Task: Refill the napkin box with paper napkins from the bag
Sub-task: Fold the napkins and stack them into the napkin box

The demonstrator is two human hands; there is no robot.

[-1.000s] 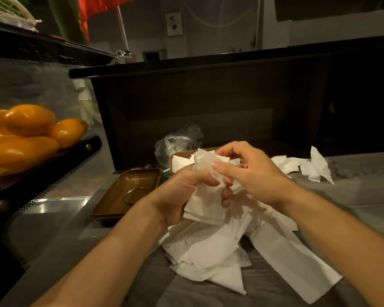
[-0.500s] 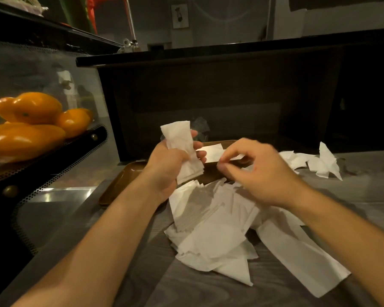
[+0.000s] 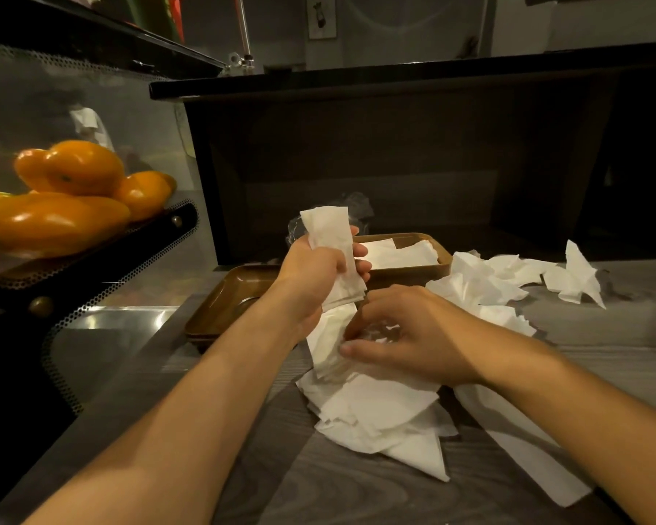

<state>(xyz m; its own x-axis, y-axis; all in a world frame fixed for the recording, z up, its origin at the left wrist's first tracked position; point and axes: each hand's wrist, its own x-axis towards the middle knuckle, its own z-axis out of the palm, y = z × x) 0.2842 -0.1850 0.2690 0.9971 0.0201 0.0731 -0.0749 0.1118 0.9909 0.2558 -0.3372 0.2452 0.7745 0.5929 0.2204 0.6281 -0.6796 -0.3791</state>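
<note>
My left hand grips a folded stack of white napkins upright above the counter. Just below it, my right hand pinches another napkin at the top of a loose pile of napkins lying on the grey wood counter. Behind my hands stands the brown napkin box, open, with white napkins lying flat inside. A clear plastic bag shows partly behind the raised stack.
A brown tray-shaped lid lies left of the box. Crumpled napkins are scattered at the right. Oranges sit on a black perforated shelf at the left. A dark counter wall rises behind the box.
My right hand came down from the box to the pile and took hold of a napkin. The left hand keeps the folded stack raised, almost in the same spot.
</note>
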